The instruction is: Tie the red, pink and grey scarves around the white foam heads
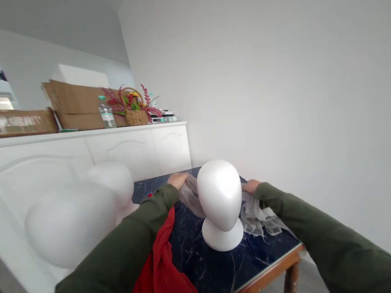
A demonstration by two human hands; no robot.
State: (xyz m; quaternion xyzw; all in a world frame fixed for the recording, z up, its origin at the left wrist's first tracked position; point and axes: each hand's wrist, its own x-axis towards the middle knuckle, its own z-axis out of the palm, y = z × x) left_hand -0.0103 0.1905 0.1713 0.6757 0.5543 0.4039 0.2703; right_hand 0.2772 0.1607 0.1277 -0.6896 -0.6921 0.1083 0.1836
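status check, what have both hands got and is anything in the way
Left hand and right hand holding pale sheer fabric. White head form upright between them, hiding any fabric behind. Red cloth beside left sleeve.

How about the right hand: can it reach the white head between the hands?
Probably yes: the right hand is close beside the white head, with only the sheer cloth it holds seemingly between.

Soft, even light brightens the smooth white wall [281, 82], dimming toward the upper right corner, and leaves glare on the glossy white mannequin head [219, 194]. Two rounded white heads [71, 225] [111, 179] at left look blurred; wide-angle distortion stretches the dark green sleeves [101, 279] [322, 230] downward.
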